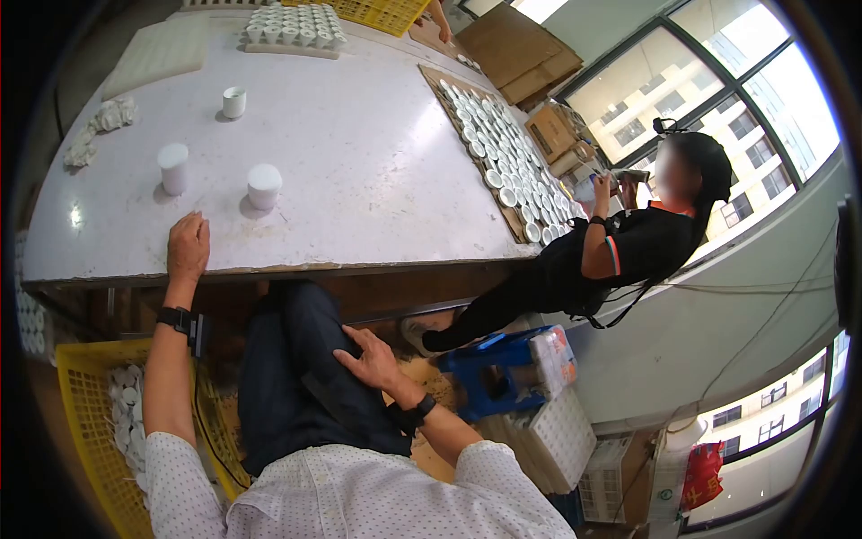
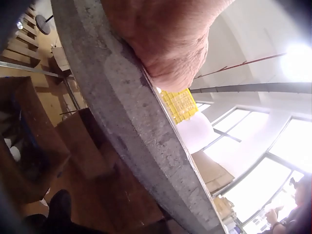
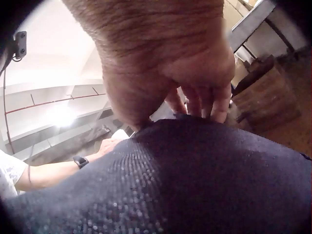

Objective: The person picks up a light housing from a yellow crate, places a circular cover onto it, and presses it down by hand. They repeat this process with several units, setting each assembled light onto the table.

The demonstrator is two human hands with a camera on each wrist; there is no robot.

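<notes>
My left hand (image 1: 189,246) rests on the front edge of the white table (image 1: 359,207), fingers loosely bent and holding nothing. In the left wrist view the underside of the wrist lies close over the table's rim (image 2: 146,126). Just beyond this hand stands a tall white cylinder (image 1: 173,169), and to its right a shorter white cylinder (image 1: 264,187). Farther back is a small white cup (image 1: 234,101) with an open top. My right hand (image 1: 373,359) lies on the dark trouser leg (image 1: 310,359), thumb spread from the fingers; the right wrist view shows its fingers over the knee.
Boards with many white cups (image 1: 516,162) line the table's right side. More cups (image 1: 292,25) stand at the back, near a yellow crate (image 1: 373,13). A crumpled cloth (image 1: 101,130) lies left. A yellow basket (image 1: 85,395) stands below left; another person (image 1: 646,234) is at right.
</notes>
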